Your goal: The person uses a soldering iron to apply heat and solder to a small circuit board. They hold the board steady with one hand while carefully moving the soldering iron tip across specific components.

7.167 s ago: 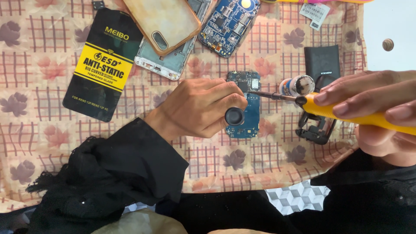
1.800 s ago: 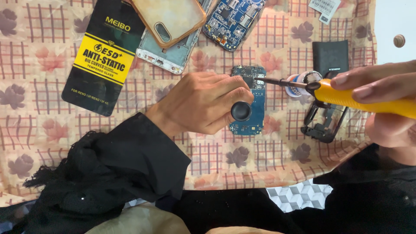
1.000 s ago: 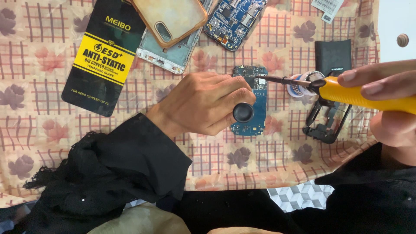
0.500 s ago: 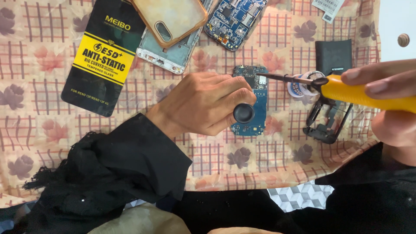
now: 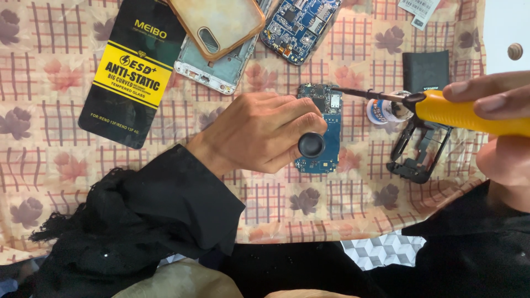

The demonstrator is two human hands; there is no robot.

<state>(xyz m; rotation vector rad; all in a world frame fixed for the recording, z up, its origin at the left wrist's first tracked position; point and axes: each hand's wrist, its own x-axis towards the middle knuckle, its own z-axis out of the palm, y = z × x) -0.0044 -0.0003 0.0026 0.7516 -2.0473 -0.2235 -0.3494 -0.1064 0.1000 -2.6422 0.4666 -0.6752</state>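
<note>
Barely anything is shifting since the earlier frames: the right hand (image 5: pixel 499 118) is sitting slightly further right, its yellow-handled soldering iron (image 5: pixel 419 106) still reaching its dark tip to the top edge of the blue circuit board (image 5: pixel 326 132). At upper left a black rectangular package (image 5: pixel 132 72) with a yellow label is lying on the checked floral cloth (image 5: pixel 55 182); a small white tag (image 5: pixel 418 8) is peeking in at the top edge. A tan phone case (image 5: pixel 221 22) is overlapping a silver phone frame (image 5: pixel 215 69), beside a second blue board (image 5: pixel 298 25). A black battery (image 5: pixel 425 72), small round tin (image 5: pixel 386 111) and black phone frame (image 5: pixel 414 149) are lying right of the board. The left hand (image 5: pixel 259 135) is curling over the board's left side, fingers pinching a black round knob (image 5: pixel 312 144). The right hand is gripping the iron's handle. The board is lying flat at centre, chips on top.
</note>
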